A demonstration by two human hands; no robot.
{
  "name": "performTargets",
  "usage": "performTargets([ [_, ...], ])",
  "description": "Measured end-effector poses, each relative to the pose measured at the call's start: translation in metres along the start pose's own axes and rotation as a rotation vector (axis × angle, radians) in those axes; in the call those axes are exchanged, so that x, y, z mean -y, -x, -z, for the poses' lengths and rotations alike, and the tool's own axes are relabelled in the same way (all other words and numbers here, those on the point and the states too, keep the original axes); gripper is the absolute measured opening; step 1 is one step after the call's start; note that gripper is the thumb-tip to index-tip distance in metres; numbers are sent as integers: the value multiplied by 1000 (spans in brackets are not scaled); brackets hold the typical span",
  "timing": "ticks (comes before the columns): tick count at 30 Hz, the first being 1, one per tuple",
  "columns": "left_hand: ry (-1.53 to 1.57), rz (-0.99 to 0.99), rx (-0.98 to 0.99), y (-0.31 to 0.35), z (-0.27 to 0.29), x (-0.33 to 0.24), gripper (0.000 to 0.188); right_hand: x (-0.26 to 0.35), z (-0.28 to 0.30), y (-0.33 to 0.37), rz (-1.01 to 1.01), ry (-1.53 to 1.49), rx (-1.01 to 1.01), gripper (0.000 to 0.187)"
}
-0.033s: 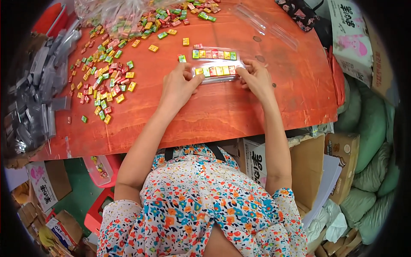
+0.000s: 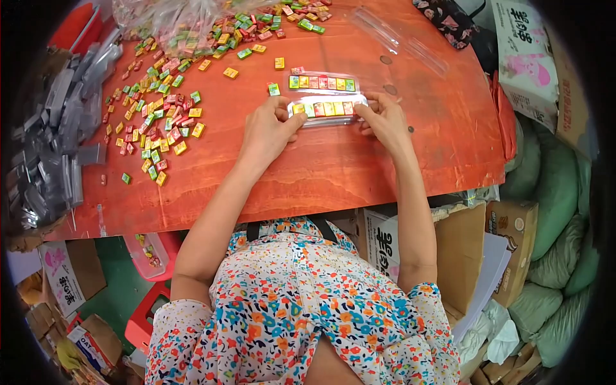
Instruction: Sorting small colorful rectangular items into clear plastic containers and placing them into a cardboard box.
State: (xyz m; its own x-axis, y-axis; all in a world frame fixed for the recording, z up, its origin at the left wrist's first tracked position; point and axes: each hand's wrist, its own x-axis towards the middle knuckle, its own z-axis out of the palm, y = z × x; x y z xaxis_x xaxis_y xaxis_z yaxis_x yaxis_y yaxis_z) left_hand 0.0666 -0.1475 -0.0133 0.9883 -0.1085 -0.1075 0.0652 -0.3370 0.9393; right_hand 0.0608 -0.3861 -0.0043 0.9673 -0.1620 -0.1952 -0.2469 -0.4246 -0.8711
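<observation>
A clear plastic clamshell pack (image 2: 324, 92) lies on the red table, with a row of small coloured packets in each half. My left hand (image 2: 273, 123) pinches the left end of the nearer row, its thumb over the edge. At the opposite end my right hand (image 2: 383, 120) is closed on the pack, thumb on top and fingers curled at the side. One green packet (image 2: 274, 89) lies just beyond my left hand, and a red packet (image 2: 298, 70) sits by the pack's far left corner. The undersides of my fingers are partly hidden.
Loose packets (image 2: 157, 125) spread over the table's left side, with a clear bag (image 2: 186, 29) of more behind. Grey plastic pieces (image 2: 54, 135) heap at the left edge. Empty clear cases (image 2: 398, 42) lie at the far right, near a dark floral pouch (image 2: 449, 19). Cartons (image 2: 526, 64) stand beyond.
</observation>
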Motion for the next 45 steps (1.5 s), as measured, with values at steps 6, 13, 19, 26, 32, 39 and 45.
performTargets([
  [6,192,26,23,-24,-1,-1,34,21,9,-1,-37,-235,-23,49],
  [13,-269,21,-108,-68,-4,-15,22,-13,1,-67,220,50,-149,44],
  [19,-271,-148,-224,-89,-42,8,21,-53,15,-83,28,10,-28,47],
  [26,-250,-34,-83,-108,-34,6,30,-4,9,-64,-23,-114,113,29],
  [32,-194,-23,8,-90,-7,-13,40,25,9,-32,-165,-222,180,33],
  [39,412,7,74,-78,-17,-6,40,8,13,-6,-248,-622,191,30],
  [45,572,-7,33,-44,-4,-6,42,0,5,-22,-46,-542,286,29],
])
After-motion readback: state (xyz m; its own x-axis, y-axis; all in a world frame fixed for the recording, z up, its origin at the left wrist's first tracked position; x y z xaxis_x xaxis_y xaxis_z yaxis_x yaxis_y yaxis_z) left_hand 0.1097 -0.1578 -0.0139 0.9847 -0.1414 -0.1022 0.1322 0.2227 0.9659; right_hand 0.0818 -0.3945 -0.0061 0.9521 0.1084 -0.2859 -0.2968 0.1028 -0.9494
